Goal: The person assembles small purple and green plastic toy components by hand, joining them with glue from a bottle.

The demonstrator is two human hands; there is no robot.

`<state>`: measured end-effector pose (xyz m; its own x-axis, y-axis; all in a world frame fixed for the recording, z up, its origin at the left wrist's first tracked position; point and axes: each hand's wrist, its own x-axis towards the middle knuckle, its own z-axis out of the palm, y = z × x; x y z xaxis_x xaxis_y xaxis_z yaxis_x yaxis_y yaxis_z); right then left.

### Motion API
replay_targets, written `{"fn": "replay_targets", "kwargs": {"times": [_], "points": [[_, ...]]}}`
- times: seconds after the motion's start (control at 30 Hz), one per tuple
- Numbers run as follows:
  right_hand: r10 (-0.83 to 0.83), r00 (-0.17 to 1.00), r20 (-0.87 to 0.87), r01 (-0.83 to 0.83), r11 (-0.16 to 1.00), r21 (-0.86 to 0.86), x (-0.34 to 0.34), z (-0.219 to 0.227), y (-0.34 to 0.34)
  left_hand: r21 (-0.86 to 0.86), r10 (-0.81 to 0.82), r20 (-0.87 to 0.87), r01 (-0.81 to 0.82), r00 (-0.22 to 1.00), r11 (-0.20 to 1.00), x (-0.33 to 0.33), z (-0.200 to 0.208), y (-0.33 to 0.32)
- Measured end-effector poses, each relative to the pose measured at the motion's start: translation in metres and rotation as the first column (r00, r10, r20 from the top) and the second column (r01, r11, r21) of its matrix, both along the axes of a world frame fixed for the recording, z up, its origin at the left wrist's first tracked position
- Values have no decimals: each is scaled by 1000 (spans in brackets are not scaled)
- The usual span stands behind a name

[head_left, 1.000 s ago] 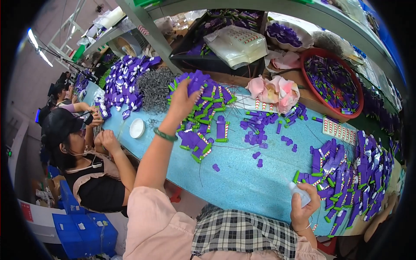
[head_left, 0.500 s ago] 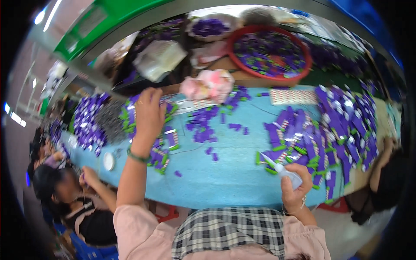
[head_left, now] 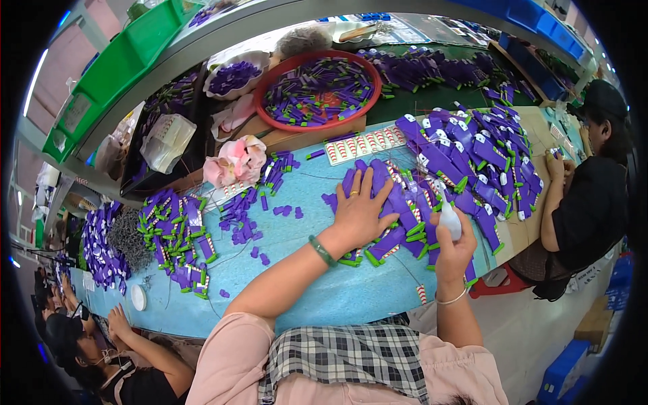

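Note:
My left hand (head_left: 361, 210) lies with fingers spread on the near pile of flat purple pieces (head_left: 395, 236), which have green ends and some red-and-white striped strips. A green bangle circles that wrist. Closed round a small whitish squeeze bottle (head_left: 449, 221) with a thin nozzle, my right hand (head_left: 453, 253) is held over the right side of the same pile. The nozzle points up and away from me. Beyond it spreads a larger heap of purple pieces (head_left: 493, 155) with white and green ends. A card of striped strips (head_left: 364, 144) rests behind my left hand.
A red basin (head_left: 266, 111) of purple-and-green pieces stands at the back, near a pink fabric flower (head_left: 235, 162). More purple pieces (head_left: 175, 229) and a grey wiry bundle (head_left: 127, 239) lie left. Co-workers sit at left and at right (head_left: 590, 202).
My left hand has moved right, from the left pile to the pile beside the bottle. My right hand still grips the squeeze bottle, its nozzle now more upright. The view has swung right.

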<state>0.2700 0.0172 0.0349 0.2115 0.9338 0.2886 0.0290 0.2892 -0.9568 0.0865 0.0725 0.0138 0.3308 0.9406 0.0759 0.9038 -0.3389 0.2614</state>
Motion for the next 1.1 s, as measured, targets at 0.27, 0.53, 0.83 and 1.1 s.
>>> {"fn": "replay_targets", "kwargs": {"times": [0.27,0.53,0.83,1.1], "points": [[223,975,18,-214,952,-217,-21,-47,-6,36,-96,-58,99,994,994,-32,-3,-45],[319,934,-161,-348,916,-198,-94,-36,-27,83,-257,189,246,948,966,-111,-1,-75],[178,976,-122,-176,984,25,-83,-22,-18,55,393,438,-460,809,886,-148,24,-161],[250,962,-113,-233,962,141,-67,-4,-35,205,310,74,-319,948,925,-103,4,-152]]}}
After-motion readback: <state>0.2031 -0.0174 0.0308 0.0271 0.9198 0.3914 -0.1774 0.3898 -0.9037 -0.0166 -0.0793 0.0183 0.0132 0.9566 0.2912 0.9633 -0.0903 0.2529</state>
